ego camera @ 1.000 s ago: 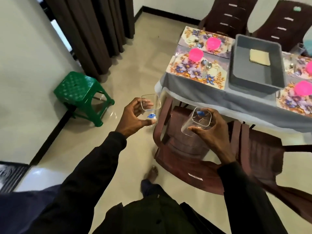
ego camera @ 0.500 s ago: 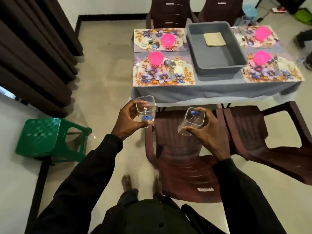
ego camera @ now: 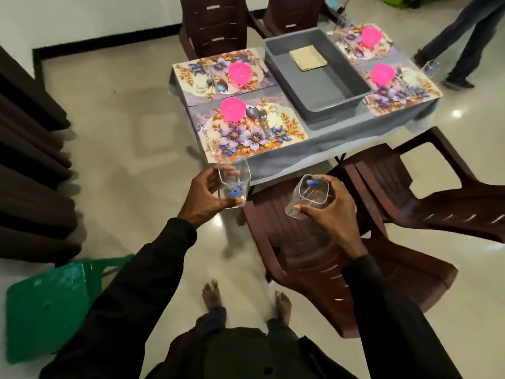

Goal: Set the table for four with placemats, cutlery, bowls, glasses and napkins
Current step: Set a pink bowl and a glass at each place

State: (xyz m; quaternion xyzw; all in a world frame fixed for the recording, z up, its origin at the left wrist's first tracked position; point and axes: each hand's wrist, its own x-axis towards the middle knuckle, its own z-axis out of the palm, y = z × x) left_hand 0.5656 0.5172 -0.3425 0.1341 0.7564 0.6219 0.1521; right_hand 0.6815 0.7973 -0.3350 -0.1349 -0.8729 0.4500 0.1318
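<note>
Tiled room: glossy beige floor (ego camera: 123, 138), white wall (ego camera: 90, 17) with a dark skirting board (ego camera: 103, 42), and a dark curtain (ego camera: 30, 160) down the left side. A green stool (ego camera: 49, 307) stands at lower left, near the curtain.

Ahead of the person we note a table (ego camera: 322, 142) under a grey cloth. It carries four floral mats: near-left placemat (ego camera: 254, 132), far-left placemat (ego camera: 199, 75), near-right placemat (ego camera: 404, 94) and far-right placemat (ego camera: 352, 47).
- The near-left mat has a pink bowl (ego camera: 232, 109); the other three each have one like it.
- A fork (ego camera: 207, 138) lies along this mat's left edge, and spoons (ego camera: 261, 117) lie just right of the bowl.
- A grey tub (ego camera: 336, 88) sits between the left and right pairs of mats, with folded napkins (ego camera: 308, 59) inside toward its far end.

Brown chairs stand around the table: two far chairs (ego camera: 216, 28) and two near chairs (ego camera: 311, 258), the near ones drawn back from the table.

The left hand (ego camera: 205, 198) has its fingers curled round the left glass (ego camera: 237, 181), clear and squarish, upright in the air off the table's near-left corner. The right hand (ego camera: 332, 214) wraps the right glass (ego camera: 308, 196), tilted with its mouth toward us above a near chair. Neither glass is on the table.

A second person's legs (ego camera: 461, 39) show at upper right, beyond the table.
</note>
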